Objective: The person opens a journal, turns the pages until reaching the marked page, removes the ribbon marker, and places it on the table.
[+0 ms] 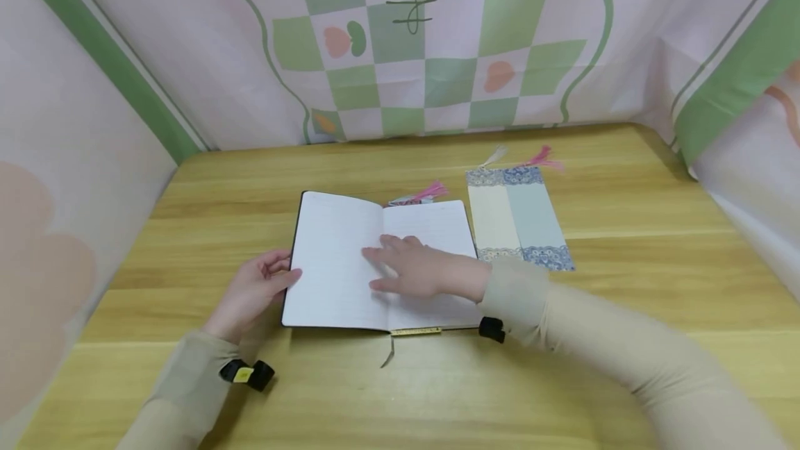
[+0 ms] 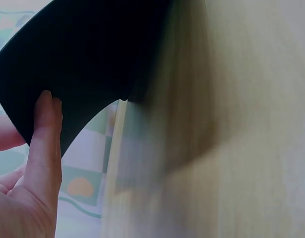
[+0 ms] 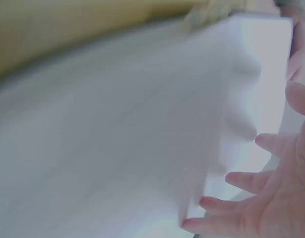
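An open notebook (image 1: pixel 334 262) with faintly lined pages lies on the table, its left side tilted up from the wood. My left hand (image 1: pixel 253 290) holds the left edge, thumb over the page and fingers behind. From below, the left wrist view shows those fingers (image 2: pixel 45 129) against the dark cover (image 2: pixel 78 59). Over the middle of the spread is my right hand (image 1: pixel 419 269), fingers spread and nearly straight. In the right wrist view its fingertips (image 3: pixel 192 224) are at the white page (image 3: pixel 117 124); whether all of them touch is unclear.
Right of the notebook lie a cream bookmark (image 1: pixel 494 217) and a pale blue bookmark (image 1: pixel 536 214), both tasselled. A pink tassel (image 1: pixel 431 191) pokes out behind the notebook. A yellow ruler-like strip (image 1: pixel 415 331) and a ribbon (image 1: pixel 389 353) show at its lower edge. Patterned curtains (image 1: pixel 400 82) surround the wooden table (image 1: pixel 350 394).
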The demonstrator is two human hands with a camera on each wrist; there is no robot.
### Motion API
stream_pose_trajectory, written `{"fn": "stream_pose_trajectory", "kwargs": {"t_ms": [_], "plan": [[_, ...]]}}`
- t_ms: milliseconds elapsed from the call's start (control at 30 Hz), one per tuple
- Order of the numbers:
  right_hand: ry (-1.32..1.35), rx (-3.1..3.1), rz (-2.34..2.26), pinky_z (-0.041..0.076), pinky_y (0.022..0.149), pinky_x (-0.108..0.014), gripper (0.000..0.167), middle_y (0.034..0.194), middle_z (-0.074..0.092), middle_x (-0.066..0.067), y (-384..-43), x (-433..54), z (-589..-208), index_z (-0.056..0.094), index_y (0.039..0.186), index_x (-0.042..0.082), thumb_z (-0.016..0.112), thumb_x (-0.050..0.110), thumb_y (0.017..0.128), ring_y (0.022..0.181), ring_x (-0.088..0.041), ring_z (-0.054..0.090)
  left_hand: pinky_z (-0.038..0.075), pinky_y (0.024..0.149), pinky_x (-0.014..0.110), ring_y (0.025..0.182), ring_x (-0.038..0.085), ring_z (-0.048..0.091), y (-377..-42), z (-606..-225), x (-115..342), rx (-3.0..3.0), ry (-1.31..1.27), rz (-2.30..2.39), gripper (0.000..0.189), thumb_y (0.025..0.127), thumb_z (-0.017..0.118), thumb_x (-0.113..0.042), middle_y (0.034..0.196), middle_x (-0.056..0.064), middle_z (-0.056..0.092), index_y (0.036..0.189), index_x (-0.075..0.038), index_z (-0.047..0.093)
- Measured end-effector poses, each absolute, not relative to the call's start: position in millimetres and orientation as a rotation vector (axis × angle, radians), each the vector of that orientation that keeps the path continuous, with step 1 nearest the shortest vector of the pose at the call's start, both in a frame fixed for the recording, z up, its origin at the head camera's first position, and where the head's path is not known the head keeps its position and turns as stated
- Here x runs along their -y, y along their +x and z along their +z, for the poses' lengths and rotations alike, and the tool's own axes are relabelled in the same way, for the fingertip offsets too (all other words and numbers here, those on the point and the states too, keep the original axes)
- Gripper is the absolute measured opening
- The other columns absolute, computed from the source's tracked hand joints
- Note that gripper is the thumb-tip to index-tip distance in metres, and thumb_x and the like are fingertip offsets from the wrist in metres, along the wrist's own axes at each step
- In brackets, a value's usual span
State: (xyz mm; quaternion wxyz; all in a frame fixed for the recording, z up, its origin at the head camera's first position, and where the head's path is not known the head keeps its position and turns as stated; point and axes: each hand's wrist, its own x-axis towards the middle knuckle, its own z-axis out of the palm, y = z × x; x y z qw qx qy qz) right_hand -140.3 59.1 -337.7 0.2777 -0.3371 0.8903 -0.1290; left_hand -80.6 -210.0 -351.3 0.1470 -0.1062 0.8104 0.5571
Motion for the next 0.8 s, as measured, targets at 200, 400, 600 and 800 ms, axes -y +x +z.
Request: {"fn": "stream_pose_trajectory", "kwargs": {"t_ms": [200, 400, 600, 800], "plan": [[-0.879, -2.537, -0.19, 0.017, 0.109, -0.064, 0.07, 0.156, 0.015, -0.019, -169.8, -86.0, -351.1, 0.026, 0.15, 0.014, 0.051, 0.047, 0.094, 0.14, -0.049, 0.013, 0.051, 0.077, 0.023, 0.089, 0.008, 0.056, -81.2, -351.9, 210.4, -2.334, -0.304, 1.615, 0.048, 0.094, 0.059, -0.015, 0.107, 0.003, 0.059, 0.135, 0.002, 0.043], [-0.865, -2.554, -0.166, 0.015, 0.111, -0.062, 0.073, 0.156, 0.015, -0.019, -189.5, -100.6, -350.0, 0.026, 0.149, 0.009, 0.056, 0.043, 0.092, 0.14, -0.047, 0.012, 0.051, 0.074, 0.022, 0.085, 0.006, 0.057, -81.5, -352.2, 211.2, -2.312, -0.303, 1.659, 0.048, 0.093, 0.059, -0.012, 0.102, -0.001, 0.06, 0.135, 0.003, 0.042], [-0.862, -2.573, -0.125, 0.014, 0.111, -0.061, 0.078, 0.156, 0.016, -0.019, -201.6, -105.8, -350.7, 0.026, 0.149, 0.008, 0.058, 0.047, 0.09, 0.142, -0.045, 0.011, 0.052, 0.073, 0.022, 0.083, 0.005, 0.058, -81.3, -350.6, 210.4, -2.295, -0.306, 1.681, 0.048, 0.093, 0.059, -0.011, 0.104, 0.0, 0.061, 0.136, 0.004, 0.042], [-0.84, -2.593, -0.124, 0.01, 0.115, -0.054, 0.089, 0.155, 0.019, -0.02, -212.5, -109.0, -354.2, 0.022, 0.15, 0.007, 0.062, 0.053, 0.085, 0.143, -0.04, 0.013, 0.051, 0.073, 0.022, 0.084, 0.005, 0.058, -80.1, -350.5, 210.4, -2.304, -0.302, 1.668, 0.047, 0.093, 0.058, -0.011, 0.105, 0.001, 0.061, 0.135, 0.004, 0.043]]}}
